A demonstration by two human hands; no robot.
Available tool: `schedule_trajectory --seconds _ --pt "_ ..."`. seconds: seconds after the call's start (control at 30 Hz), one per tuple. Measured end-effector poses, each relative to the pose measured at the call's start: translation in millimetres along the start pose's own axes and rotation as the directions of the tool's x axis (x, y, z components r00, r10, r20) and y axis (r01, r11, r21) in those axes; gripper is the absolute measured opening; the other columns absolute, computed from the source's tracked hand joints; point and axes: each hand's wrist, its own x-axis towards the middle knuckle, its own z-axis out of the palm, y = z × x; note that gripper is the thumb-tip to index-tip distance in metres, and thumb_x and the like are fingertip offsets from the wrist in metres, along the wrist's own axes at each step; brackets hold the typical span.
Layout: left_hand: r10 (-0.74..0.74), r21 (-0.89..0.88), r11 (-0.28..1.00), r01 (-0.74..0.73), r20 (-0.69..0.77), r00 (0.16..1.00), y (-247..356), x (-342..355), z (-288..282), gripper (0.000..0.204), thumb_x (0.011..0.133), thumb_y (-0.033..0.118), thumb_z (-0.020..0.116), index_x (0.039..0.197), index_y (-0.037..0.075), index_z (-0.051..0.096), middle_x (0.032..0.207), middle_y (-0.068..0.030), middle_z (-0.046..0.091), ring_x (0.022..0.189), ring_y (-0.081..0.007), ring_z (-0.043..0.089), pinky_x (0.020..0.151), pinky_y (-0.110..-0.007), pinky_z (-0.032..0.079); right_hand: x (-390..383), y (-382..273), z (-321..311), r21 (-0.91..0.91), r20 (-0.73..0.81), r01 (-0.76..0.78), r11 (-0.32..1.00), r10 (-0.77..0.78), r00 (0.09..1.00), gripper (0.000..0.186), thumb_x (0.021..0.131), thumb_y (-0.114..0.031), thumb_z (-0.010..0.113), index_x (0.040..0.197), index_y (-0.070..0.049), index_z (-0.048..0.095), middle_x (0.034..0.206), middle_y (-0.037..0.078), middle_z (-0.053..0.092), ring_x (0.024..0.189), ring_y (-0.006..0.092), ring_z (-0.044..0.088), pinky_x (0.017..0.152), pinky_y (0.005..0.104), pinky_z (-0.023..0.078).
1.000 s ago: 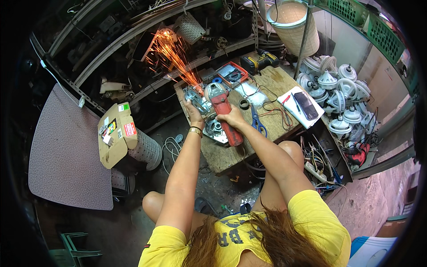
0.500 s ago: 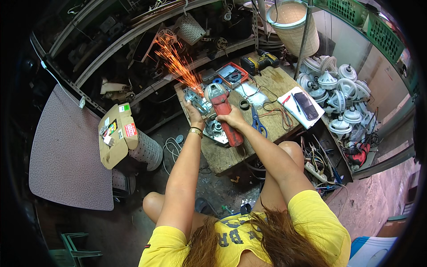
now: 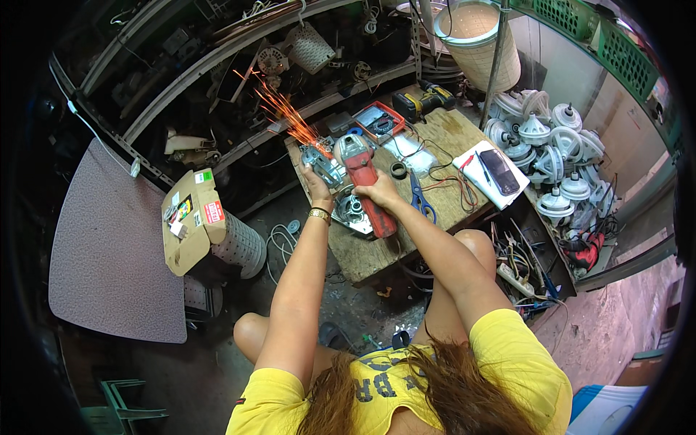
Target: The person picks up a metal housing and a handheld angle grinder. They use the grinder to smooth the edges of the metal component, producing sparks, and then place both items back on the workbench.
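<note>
My right hand [image 3: 378,193] is wrapped round the red body of an angle grinder [image 3: 360,163], its grey head pointing away from me. My left hand [image 3: 317,185] grips a grey metal part [image 3: 319,161] just left of the grinder's head. Orange sparks [image 3: 290,116] fly from between the two, up and to the left. The contact point itself is hidden by the grinder head. Below the grinder, a dark-rimmed metal housing [image 3: 351,210] lies on the wooden bench [image 3: 370,257]. Blue-handled scissors [image 3: 419,197] rest to the right, beside a dark ring [image 3: 398,170].
A red-framed multimeter [image 3: 378,121] and a yellow-black cordless drill [image 3: 420,101] sit at the bench's far side. On the right lies a phone [image 3: 499,170] on white paper. White round parts [image 3: 554,152] are piled beyond. An open cardboard box [image 3: 192,221] stands left; shelves line the back.
The spray of sparks has become thinner and sparser. Both hands, the grinder and the metal part stay in nearly the same place.
</note>
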Motion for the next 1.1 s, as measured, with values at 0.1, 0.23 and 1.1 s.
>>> schedule_trajectory --seconds 0.1,0.23,1.1 --pt "0.026 0.053 0.998 -0.025 -0.016 1.000 -0.6 6.9 -14.4 0.052 0.098 0.042 0.032 0.143 0.015 0.033 0.129 -0.0081 0.049 0.113 -0.0217 0.053 0.096 -0.035 0.044 -5.8 -12.1 0.1 0.041 0.027 -0.039 0.998 0.038 0.999 0.072 0.057 -0.029 0.086 0.114 0.003 0.055 0.105 0.019 0.066 0.092 0.0274 0.066 0.082 0.0358 0.052" --pt "0.004 0.068 0.998 -0.003 -0.013 1.000 -1.7 12.7 -11.9 0.054 0.098 0.044 0.031 0.144 0.015 0.031 0.133 -0.0088 0.046 0.117 -0.0227 0.050 0.099 -0.035 0.041 2.5 -4.2 -7.1 0.095 0.047 -0.087 0.992 0.083 0.995 0.073 0.059 -0.024 0.085 0.118 0.005 0.054 0.107 0.016 0.065 0.092 0.0235 0.065 0.082 0.0337 0.052" --pt "-0.126 -0.082 0.989 0.125 -0.005 0.992 -10.2 20.3 -16.3 0.051 0.097 0.047 0.028 0.136 0.016 0.041 0.119 -0.0056 0.057 0.104 -0.0205 0.059 0.087 -0.035 0.049 -6.3 -6.7 -6.1 0.099 0.072 -0.055 0.994 0.048 0.996 0.072 0.058 -0.024 0.085 0.117 0.004 0.054 0.106 0.016 0.066 0.090 0.0242 0.066 0.080 0.0341 0.052"
